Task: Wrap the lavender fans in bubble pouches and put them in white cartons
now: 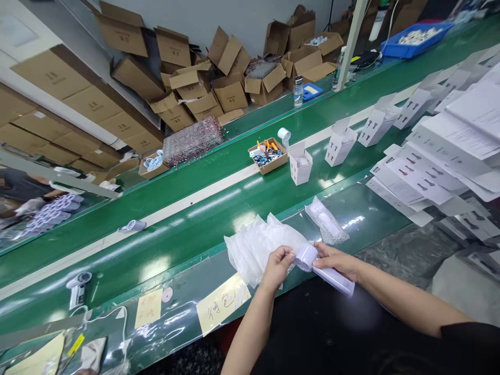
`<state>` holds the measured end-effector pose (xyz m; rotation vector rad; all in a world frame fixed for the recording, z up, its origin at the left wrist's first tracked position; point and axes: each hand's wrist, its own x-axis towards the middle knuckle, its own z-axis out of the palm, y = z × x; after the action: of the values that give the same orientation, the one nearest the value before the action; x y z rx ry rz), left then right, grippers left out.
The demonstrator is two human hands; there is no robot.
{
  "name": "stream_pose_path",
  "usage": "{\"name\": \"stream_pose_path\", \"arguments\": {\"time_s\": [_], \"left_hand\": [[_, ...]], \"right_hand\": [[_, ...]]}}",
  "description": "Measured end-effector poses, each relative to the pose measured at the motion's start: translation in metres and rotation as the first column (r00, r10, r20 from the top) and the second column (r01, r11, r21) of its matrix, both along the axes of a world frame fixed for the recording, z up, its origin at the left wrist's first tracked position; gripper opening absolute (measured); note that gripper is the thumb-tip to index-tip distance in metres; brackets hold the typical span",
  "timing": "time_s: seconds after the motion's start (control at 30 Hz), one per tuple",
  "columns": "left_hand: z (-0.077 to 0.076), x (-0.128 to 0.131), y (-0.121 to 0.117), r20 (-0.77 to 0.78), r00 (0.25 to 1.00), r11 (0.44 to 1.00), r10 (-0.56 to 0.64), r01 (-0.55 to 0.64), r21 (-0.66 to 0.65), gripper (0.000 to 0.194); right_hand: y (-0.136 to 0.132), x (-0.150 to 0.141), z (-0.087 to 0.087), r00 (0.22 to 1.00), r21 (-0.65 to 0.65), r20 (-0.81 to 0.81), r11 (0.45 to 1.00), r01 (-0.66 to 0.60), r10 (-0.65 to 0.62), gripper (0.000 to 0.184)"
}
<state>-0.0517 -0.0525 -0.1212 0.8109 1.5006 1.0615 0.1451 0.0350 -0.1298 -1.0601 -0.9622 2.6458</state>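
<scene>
A white handheld device [334, 279] with a short round head and a straight handle is held low over the near edge of the bench. My right hand [332, 259] is closed around it where the head meets the handle. At the left side of the head, the fingers of my left hand [279, 264] are pinched together against its rim. Just beyond my left hand lies a pile of clear plastic bags [258, 242]. A bagged device [326, 221] rests on the bench past my right hand.
White cartons [300, 165] stand along the green conveyor [219, 208], near a small box of tools [269, 159]. Flat printed cartons [417, 174] are stacked at right. Single devices [78, 289] lie at left. A co-worker's gloved hand [31, 205] is at far left.
</scene>
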Motion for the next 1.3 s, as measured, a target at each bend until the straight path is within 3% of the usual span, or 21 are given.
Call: {"name": "stream_pose_path", "arguments": {"time_s": [0.1, 0.23, 0.3, 0.4, 0.47, 0.57, 0.63, 0.7, 0.73, 0.77, 0.8, 0.83, 0.87, 0.9, 0.93, 1.0, 1.1, 1.13, 1.23, 1.27, 1.3], "left_hand": [[0.013, 0.002, 0.012, -0.280, 0.944, 0.979, -0.173, 0.195, 0.052, 0.014], [0.015, 0.018, 0.008, -0.712, 0.659, 0.869, -0.245, 0.475, 0.141, 0.019], [0.009, 0.032, 0.001, -0.745, 0.618, 0.854, -0.252, 0.504, 0.130, 0.020], [0.001, 0.051, 0.000, -0.594, 0.757, 0.911, -0.272, 0.402, 0.095, 0.017], [0.001, 0.057, 0.009, -0.441, 0.861, 0.946, -0.254, 0.316, 0.071, 0.015], [0.009, 0.056, 0.029, -0.171, 0.977, 0.990, -0.129, 0.136, 0.028, 0.017], [0.016, 0.053, 0.038, 0.013, 0.999, 0.999, -0.032, 0.032, -0.025, 0.021], [0.024, 0.052, 0.039, 0.157, 0.987, 0.996, 0.044, -0.031, -0.085, 0.025], [0.029, 0.052, 0.038, 0.220, 0.973, 0.992, 0.071, -0.046, -0.114, 0.027], [0.034, 0.052, 0.035, 0.280, 0.956, 0.988, 0.089, -0.049, -0.146, 0.028], [0.039, 0.053, 0.032, 0.335, 0.938, 0.984, 0.093, -0.035, -0.174, 0.029], [0.045, 0.054, 0.029, 0.379, 0.922, 0.981, 0.081, -0.006, -0.194, 0.029], [0.050, 0.055, 0.027, 0.406, 0.912, 0.978, 0.054, 0.033, -0.204, 0.029], [0.056, 0.057, 0.025, 0.413, 0.911, 0.977, 0.018, 0.072, -0.202, 0.028], [0.062, 0.059, 0.025, 0.401, 0.916, 0.976, -0.021, 0.106, -0.191, 0.028], [0.075, 0.063, 0.028, 0.356, 0.931, 0.978, -0.079, 0.142, -0.155, 0.027], [0.095, 0.066, 0.043, 0.302, 0.952, 0.993, -0.050, 0.081, -0.091, 0.029], [0.101, 0.065, 0.050, 0.283, 0.959, 0.997, -0.024, 0.045, -0.069, 0.029], [0.116, 0.063, 0.068, 0.191, 0.981, 0.999, -0.040, 0.041, -0.002, 0.029], [0.119, 0.063, 0.072, 0.157, 0.985, 0.998, -0.069, 0.067, 0.020, 0.028], [0.119, 0.062, 0.075, 0.121, 0.988, 0.994, -0.095, 0.088, 0.060, 0.028]], "right_hand": [[0.006, 0.002, 0.004, 1.000, 0.015, 0.016, 1.000, -0.018, 0.018, 0.055], [0.009, 0.000, 0.004, 0.986, -0.015, 0.139, 0.995, 0.099, -0.096, 0.034], [0.005, 0.001, 0.002, 0.961, -0.052, 0.197, 0.976, 0.211, -0.197, 0.028], [-0.002, 0.001, -0.003, 0.907, -0.067, 0.264, 0.931, 0.358, -0.330, 0.023], [-0.005, 0.002, -0.007, 0.892, -0.037, 0.282, 0.925, 0.377, -0.353, 0.022], [0.001, 0.004, -0.010, 0.918, -0.041, 0.268, 0.949, 0.313, -0.291, 0.020], [0.010, 0.009, -0.010, 0.931, -0.013, 0.282, 0.969, 0.247, -0.233, 0.018], [0.019, 0.018, -0.004, 0.919, 0.217, 0.351, 0.970, 0.107, -0.180, 0.017], [0.023, 0.024, 0.002, 0.908, 0.397, 0.390, 0.918, -0.014, -0.155, 0.017], [0.027, 0.031, 0.011, 0.895, 0.567, 0.427, 0.809, -0.155, -0.127, 0.019], [0.029, 0.038, 0.021, 0.886, 0.691, 0.455, 0.664, -0.286, -0.092, 0.020], [0.032, 0.044, 0.033, 0.879, 0.760, 0.474, 0.527, -0.382, -0.046, 0.020], [0.033, 0.051, 0.046, 0.876, 0.789, 0.482, 0.431, -0.437, 0.006, 0.020], [0.035, 0.056, 0.059, 0.878, 0.800, 0.476, 0.390, -0.457, 0.052, 0.019], [0.038, 0.061, 0.072, 0.885, 0.804, 0.457, 0.387, -0.452, 0.085, 0.018], [0.044, 0.067, 0.096, 0.909, 0.799, 0.397, 0.437, -0.412, 0.131, 0.014], [0.054, 0.073, 0.127, 0.948, 0.738, 0.311, 0.610, -0.288, 0.071, 0.014], [0.057, 0.075, 0.136, 0.959, 0.737, 0.284, 0.638, -0.222, 0.006, 0.015], [0.066, 0.083, 0.153, 0.974, 0.818, 0.182, 0.571, -0.071, -0.139, 0.013], [0.069, 0.085, 0.155, 0.977, 0.820, 0.154, 0.571, -0.043, -0.147, 0.011], [0.072, 0.086, 0.155, 0.979, 0.791, 0.123, 0.611, 0.003, -0.164, 0.010]]}}
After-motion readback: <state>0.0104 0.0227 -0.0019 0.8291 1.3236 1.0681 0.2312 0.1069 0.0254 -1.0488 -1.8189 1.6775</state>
